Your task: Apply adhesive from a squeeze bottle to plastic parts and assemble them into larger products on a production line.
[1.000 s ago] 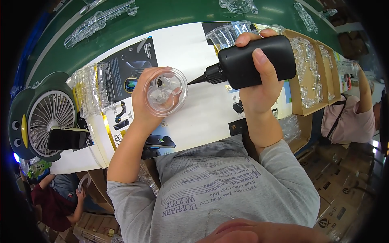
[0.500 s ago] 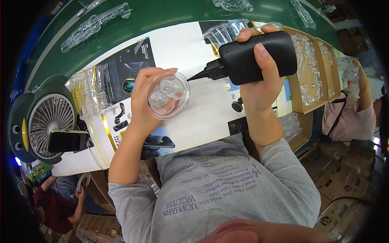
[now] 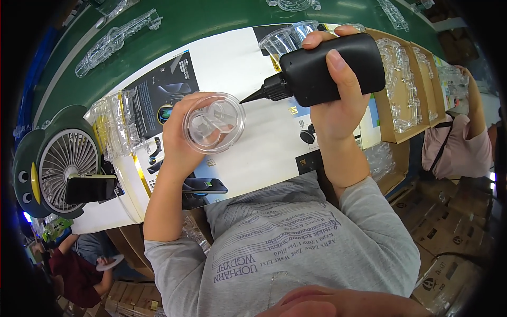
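Head view, at a packing bench: your left hand (image 3: 182, 140) is wrapped around a clear round plastic part (image 3: 214, 122), fingers closed about its rim and back, holding it face-up above the bench at chest height. Your right hand (image 3: 338, 100) is clamped on a black squeeze bottle (image 3: 330, 66), thumb across its top, its tapered nozzle (image 3: 259, 95) aimed at the part's right edge and just short of it. The clear part looks light, thin-walled and smooth, likely slippery and easy to crack, so the rim is the safest hold; the bottle looks soft enough to yield under your grip. Below your hands lies a white printed sheet (image 3: 248, 153) on a green table (image 3: 222, 18), with clear moulded trays (image 3: 113, 37) scattered further out and cardboard boxes of clear parts (image 3: 404, 84) to your right. A small green desk fan (image 3: 66, 161) stands at your left, a dark phone (image 3: 90, 188) propped before it. Stacked cartons (image 3: 449, 232) fill the floor, and other people work at either side.
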Available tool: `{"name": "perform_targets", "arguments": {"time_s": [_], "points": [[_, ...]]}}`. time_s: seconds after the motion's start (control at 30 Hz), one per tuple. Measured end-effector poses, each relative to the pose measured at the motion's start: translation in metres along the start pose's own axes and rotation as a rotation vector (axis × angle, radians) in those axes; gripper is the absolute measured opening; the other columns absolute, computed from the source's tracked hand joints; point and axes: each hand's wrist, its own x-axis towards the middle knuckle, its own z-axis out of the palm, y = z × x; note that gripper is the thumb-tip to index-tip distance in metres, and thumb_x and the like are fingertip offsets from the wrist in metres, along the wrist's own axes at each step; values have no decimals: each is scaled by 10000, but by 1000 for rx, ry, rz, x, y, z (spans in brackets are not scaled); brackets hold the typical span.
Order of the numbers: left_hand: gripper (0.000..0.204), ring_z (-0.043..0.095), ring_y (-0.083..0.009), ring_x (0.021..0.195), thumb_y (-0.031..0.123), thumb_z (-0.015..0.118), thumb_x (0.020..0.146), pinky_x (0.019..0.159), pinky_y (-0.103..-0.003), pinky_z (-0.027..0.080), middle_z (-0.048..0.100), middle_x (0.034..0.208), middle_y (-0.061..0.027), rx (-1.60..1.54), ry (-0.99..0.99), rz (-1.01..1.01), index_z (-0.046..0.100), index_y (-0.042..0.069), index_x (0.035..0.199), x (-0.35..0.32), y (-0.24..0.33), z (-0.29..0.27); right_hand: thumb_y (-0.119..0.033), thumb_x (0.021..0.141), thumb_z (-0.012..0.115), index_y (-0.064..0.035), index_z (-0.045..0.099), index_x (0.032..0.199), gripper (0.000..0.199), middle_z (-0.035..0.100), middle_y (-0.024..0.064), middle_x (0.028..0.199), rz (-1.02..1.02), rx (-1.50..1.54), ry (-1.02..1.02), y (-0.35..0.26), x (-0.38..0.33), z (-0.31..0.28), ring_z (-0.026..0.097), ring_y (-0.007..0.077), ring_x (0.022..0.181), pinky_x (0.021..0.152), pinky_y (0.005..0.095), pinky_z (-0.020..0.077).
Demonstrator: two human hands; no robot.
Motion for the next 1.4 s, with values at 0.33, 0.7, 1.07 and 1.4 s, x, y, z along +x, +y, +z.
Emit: {"name": "perform_targets", "arguments": {"time_s": [0.33, 0.7, 1.07, 1.4], "points": [[456, 565, -246, 975, 53, 744, 588, 840, -335, 450, 602, 1037, -104, 106, 15, 13, 567, 27, 1007, 6, 6, -2, -100, 796, 519, -14, 425, 1117, 346, 574, 190, 931, 8, -10, -10, -2, 0, -1, 563, 203, 849, 683, 293, 523], [522, 586, -241, 983, 33, 744, 633, 875, -337, 448, 597, 1046, -129, -57, -12, -68, 476, 32, 1080, -2, 5, -6, -100, 802, 512, -11, 421, 1125, 348, 572, 198, 937, -3, -5, -7, -2, 1, -3, 563, 207, 849, 680, 293, 523], [545, 547, -249, 1044, 9, 725, 621, 896, -354, 429, 551, 1096, -148, -261, -53, -68, 491, 15, 1113, 6, 8, -10, -96, 806, 502, -15, 418, 1128, 342, 571, 198, 936, -23, 18, -17, -3, 3, -5, 557, 206, 851, 703, 297, 517], [497, 513, -212, 1046, 87, 682, 690, 930, -326, 373, 523, 1120, -121, -228, -23, -206, 493, -38, 1133, -4, 3, -14, -104, 813, 490, -26, 421, 1131, 335, 570, 188, 944, -24, 14, 13, -6, 2, -4, 552, 201, 848, 700, 297, 512]]}}
